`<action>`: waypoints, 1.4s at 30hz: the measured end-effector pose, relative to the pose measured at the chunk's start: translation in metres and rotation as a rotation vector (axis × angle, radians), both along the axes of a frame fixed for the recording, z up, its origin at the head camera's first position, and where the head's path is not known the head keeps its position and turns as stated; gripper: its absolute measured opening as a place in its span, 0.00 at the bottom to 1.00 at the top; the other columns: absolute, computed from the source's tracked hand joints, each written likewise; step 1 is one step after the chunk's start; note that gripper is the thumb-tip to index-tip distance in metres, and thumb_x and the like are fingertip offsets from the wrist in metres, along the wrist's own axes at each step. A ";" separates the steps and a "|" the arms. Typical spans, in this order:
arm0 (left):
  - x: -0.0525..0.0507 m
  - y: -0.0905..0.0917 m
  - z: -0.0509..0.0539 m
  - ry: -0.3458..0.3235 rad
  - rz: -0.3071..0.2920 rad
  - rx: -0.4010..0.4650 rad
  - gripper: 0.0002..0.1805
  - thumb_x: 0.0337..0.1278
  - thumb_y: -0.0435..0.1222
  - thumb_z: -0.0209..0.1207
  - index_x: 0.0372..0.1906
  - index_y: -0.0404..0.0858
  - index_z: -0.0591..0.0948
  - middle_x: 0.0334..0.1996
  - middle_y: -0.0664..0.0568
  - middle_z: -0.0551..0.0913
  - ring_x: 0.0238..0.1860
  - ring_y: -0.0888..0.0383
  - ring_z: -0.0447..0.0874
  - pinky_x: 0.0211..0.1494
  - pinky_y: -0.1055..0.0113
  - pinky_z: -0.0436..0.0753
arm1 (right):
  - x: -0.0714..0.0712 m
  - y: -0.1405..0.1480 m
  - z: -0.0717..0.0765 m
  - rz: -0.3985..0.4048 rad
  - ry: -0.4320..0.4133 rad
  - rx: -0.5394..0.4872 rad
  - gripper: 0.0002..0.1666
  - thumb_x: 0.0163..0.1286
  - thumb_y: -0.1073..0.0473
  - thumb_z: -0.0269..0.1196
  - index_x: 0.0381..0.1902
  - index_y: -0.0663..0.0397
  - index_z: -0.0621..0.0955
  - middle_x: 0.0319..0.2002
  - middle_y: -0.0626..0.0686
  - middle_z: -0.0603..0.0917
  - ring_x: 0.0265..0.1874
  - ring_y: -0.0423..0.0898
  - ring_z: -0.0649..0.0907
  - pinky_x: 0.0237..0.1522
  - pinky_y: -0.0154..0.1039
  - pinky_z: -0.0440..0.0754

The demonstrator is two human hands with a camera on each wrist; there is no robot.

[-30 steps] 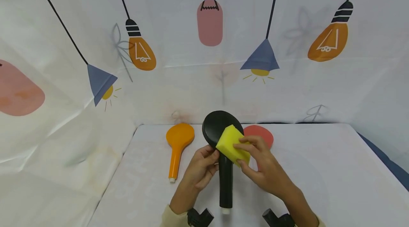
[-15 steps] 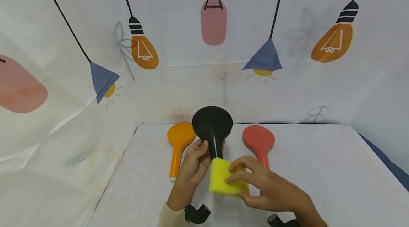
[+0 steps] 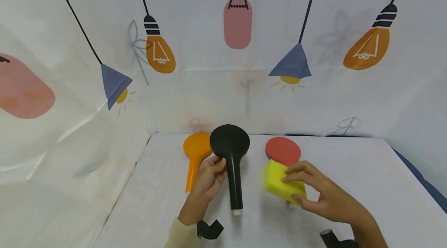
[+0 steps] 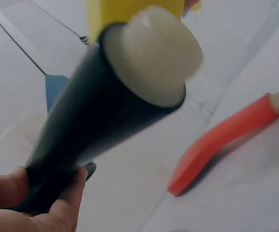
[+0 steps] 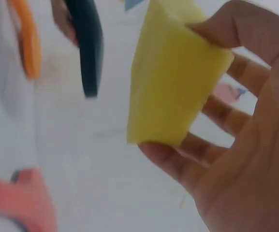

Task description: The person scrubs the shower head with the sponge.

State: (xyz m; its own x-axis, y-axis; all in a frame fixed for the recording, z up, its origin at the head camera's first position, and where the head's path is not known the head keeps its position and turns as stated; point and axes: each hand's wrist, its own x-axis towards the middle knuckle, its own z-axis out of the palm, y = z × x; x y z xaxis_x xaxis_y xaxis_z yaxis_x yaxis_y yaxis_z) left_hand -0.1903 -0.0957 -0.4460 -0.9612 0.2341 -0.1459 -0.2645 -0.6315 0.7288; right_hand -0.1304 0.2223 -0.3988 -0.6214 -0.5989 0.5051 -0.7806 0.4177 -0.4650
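Note:
A black hand shower head (image 3: 229,146) with a white end piece is held up in my left hand (image 3: 208,181), gripped by the neck. The left wrist view looks at the pale end of its dark handle (image 4: 88,108), with the thumb and fingers around the far part. To the right, my right hand (image 3: 324,193) pinches a yellow sponge (image 3: 279,180), apart from the black shower head. The sponge hides much of the red shower head's handle in the head view. Blurred in the right wrist view, the black shower head (image 5: 87,46) shows edge-on beyond the sponge (image 5: 170,87).
An orange shower head (image 3: 195,149) lies left of the black one, partly behind my left hand. A red shower head (image 3: 283,150) lies on the white table (image 3: 349,170) at right. A white cloth backdrop (image 3: 209,96) printed with lamps stands behind the table.
From the black shower head's neck, the sponge in my right hand moved down the handle, then right, off it and over the red shower head's handle. The black shower head shifted left.

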 end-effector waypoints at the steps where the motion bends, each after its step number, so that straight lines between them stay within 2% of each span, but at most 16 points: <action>1: -0.002 -0.001 -0.002 -0.007 0.012 -0.023 0.09 0.71 0.27 0.52 0.51 0.31 0.79 0.40 0.51 0.87 0.40 0.61 0.85 0.54 0.68 0.85 | -0.001 0.006 -0.002 -0.069 -0.007 0.017 0.37 0.52 0.74 0.72 0.57 0.39 0.79 0.57 0.43 0.74 0.56 0.33 0.72 0.55 0.18 0.74; 4: -0.009 -0.003 -0.008 -0.024 0.040 -0.082 0.12 0.70 0.25 0.52 0.54 0.27 0.76 0.39 0.52 0.87 0.40 0.61 0.85 0.53 0.67 0.86 | -0.004 0.019 -0.012 -0.259 0.007 0.051 0.34 0.52 0.71 0.73 0.55 0.38 0.80 0.55 0.42 0.74 0.53 0.31 0.71 0.53 0.15 0.72; 7: -0.014 -0.004 -0.015 -0.028 0.033 -0.130 0.17 0.71 0.24 0.51 0.61 0.22 0.71 0.41 0.51 0.87 0.42 0.61 0.86 0.53 0.68 0.85 | -0.005 0.027 -0.024 -0.433 -0.010 0.077 0.30 0.54 0.67 0.75 0.53 0.38 0.81 0.52 0.42 0.75 0.49 0.33 0.72 0.46 0.20 0.78; 9: -0.019 -0.002 -0.019 -0.026 0.011 -0.157 0.20 0.71 0.25 0.50 0.64 0.20 0.67 0.43 0.50 0.86 0.44 0.61 0.85 0.53 0.69 0.85 | -0.005 0.032 -0.032 -0.513 -0.027 0.092 0.28 0.54 0.65 0.75 0.52 0.40 0.82 0.50 0.44 0.76 0.47 0.36 0.72 0.43 0.25 0.81; 11: -0.023 0.000 -0.022 -0.032 -0.011 -0.194 0.21 0.73 0.26 0.49 0.66 0.20 0.66 0.46 0.48 0.84 0.46 0.60 0.84 0.54 0.70 0.85 | -0.005 0.035 -0.038 -0.553 -0.042 0.096 0.26 0.55 0.64 0.75 0.51 0.41 0.82 0.49 0.45 0.76 0.45 0.40 0.74 0.41 0.29 0.83; 13: -0.028 0.003 -0.025 -0.050 -0.028 -0.229 0.22 0.74 0.27 0.48 0.67 0.22 0.65 0.51 0.45 0.82 0.47 0.60 0.82 0.55 0.70 0.84 | -0.005 0.038 -0.043 -0.562 -0.046 0.085 0.26 0.55 0.64 0.75 0.51 0.42 0.82 0.48 0.47 0.77 0.44 0.42 0.75 0.41 0.26 0.82; 16: -0.036 0.010 -0.029 -0.071 -0.032 -0.261 0.22 0.74 0.27 0.47 0.68 0.24 0.65 0.55 0.43 0.79 0.50 0.59 0.81 0.56 0.69 0.83 | -0.005 0.042 -0.051 -0.552 -0.025 0.061 0.27 0.54 0.65 0.75 0.51 0.43 0.82 0.48 0.47 0.77 0.44 0.39 0.74 0.45 0.18 0.76; 20: -0.047 0.019 -0.036 -0.084 -0.018 -0.280 0.20 0.73 0.26 0.47 0.65 0.22 0.67 0.51 0.45 0.78 0.48 0.58 0.79 0.55 0.69 0.84 | -0.004 0.046 -0.055 -0.565 0.014 0.041 0.28 0.52 0.67 0.76 0.51 0.45 0.82 0.48 0.47 0.76 0.46 0.34 0.71 0.50 0.08 0.63; 24: -0.054 0.024 -0.045 -0.103 0.008 -0.313 0.19 0.72 0.25 0.47 0.62 0.20 0.67 0.46 0.46 0.76 0.46 0.58 0.79 0.52 0.70 0.84 | -0.002 0.051 -0.057 -0.617 0.023 0.030 0.28 0.51 0.68 0.75 0.51 0.48 0.83 0.49 0.51 0.76 0.48 0.41 0.72 0.52 0.06 0.57; 27: -0.058 0.027 -0.050 -0.102 0.015 -0.342 0.21 0.72 0.25 0.47 0.65 0.18 0.65 0.49 0.44 0.76 0.47 0.57 0.79 0.55 0.68 0.83 | 0.000 0.055 -0.059 -0.654 -0.001 0.023 0.27 0.53 0.67 0.75 0.52 0.50 0.83 0.49 0.53 0.76 0.48 0.49 0.74 0.50 0.05 0.56; 31: -0.064 0.028 -0.059 -0.113 0.031 -0.349 0.21 0.73 0.25 0.46 0.66 0.19 0.64 0.51 0.43 0.76 0.48 0.57 0.78 0.55 0.66 0.83 | 0.000 0.058 -0.066 -0.669 -0.023 0.025 0.26 0.54 0.66 0.75 0.52 0.51 0.83 0.49 0.54 0.76 0.48 0.51 0.75 0.50 0.05 0.55; 35: -0.069 0.028 -0.065 -0.160 0.065 -0.364 0.18 0.72 0.25 0.48 0.62 0.22 0.68 0.48 0.45 0.75 0.44 0.56 0.77 0.49 0.69 0.83 | 0.000 0.060 -0.072 -0.669 -0.018 0.032 0.26 0.53 0.66 0.76 0.51 0.49 0.83 0.49 0.52 0.76 0.48 0.48 0.74 0.52 0.05 0.54; 42: -0.073 0.028 -0.069 -0.190 0.086 -0.389 0.14 0.70 0.24 0.49 0.57 0.25 0.71 0.43 0.48 0.74 0.39 0.57 0.75 0.41 0.72 0.80 | 0.002 0.059 -0.079 -0.659 -0.011 0.050 0.27 0.52 0.65 0.76 0.51 0.46 0.84 0.49 0.50 0.76 0.47 0.39 0.71 0.52 0.05 0.56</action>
